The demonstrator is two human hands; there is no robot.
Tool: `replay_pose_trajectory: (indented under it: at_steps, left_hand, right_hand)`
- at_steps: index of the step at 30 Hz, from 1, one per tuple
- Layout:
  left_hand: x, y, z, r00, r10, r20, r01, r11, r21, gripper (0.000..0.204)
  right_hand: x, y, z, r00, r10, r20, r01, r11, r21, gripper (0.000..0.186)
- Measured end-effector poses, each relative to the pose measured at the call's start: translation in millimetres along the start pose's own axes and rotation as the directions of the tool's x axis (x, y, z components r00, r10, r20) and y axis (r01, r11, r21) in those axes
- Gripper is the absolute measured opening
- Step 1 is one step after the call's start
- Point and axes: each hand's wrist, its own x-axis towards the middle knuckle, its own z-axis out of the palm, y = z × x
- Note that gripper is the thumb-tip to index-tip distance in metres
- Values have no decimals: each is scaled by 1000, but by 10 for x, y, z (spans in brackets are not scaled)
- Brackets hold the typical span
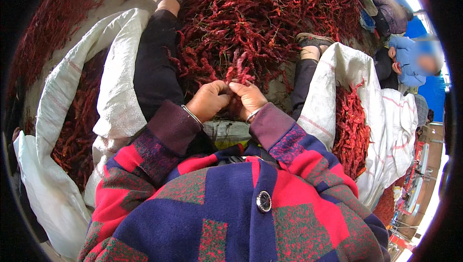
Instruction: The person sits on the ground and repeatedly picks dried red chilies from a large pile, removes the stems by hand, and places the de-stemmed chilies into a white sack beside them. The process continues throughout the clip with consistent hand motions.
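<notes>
Pinching dried chillies (pixel 239 75), the left hand (pixel 208 100) and right hand (pixel 250 100) meet, closed, at centre, apparently for fine control. From there, the pile (pixel 260 16) lies at twelve o'clock, left sack (pixel 120 86) at nine, right sack (pixel 320 100) at three, presumably for easy reach.

The left arm (pixel 144 153) and the right arm (pixel 308 151) are bending in toward the middle. The left hand (pixel 208 101) and the right hand (pixel 250 99) are sitting side by side in front of the tummy, thumbs close. Fingers on both are curling and pinching. The left leg (pixel 156 64) and right leg (pixel 304 81) are resting wide apart.
</notes>
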Motion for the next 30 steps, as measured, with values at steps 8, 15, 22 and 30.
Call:
replay_pose_trajectory:
  at_steps: [8,15,22,30]
  left_hand:
    - [-136,89,48,867,497,-23,-472,836,278,9]
    - [-143,50,59,901,421,100,-433,874,219,15]
    - [-55,-66,74,975,218,48,-223,968,115,14]
    - [-64,-32,107,961,50,272,-71,995,65,16]
  right_hand:
    - [-210,-312,-116,985,167,-40,-162,982,93,7]
    - [-304,-278,-9,974,204,97,-213,972,95,16]
    - [-356,-309,34,979,126,159,-138,988,72,19]
    - [-362,-168,-96,991,-85,99,98,985,-143,27]
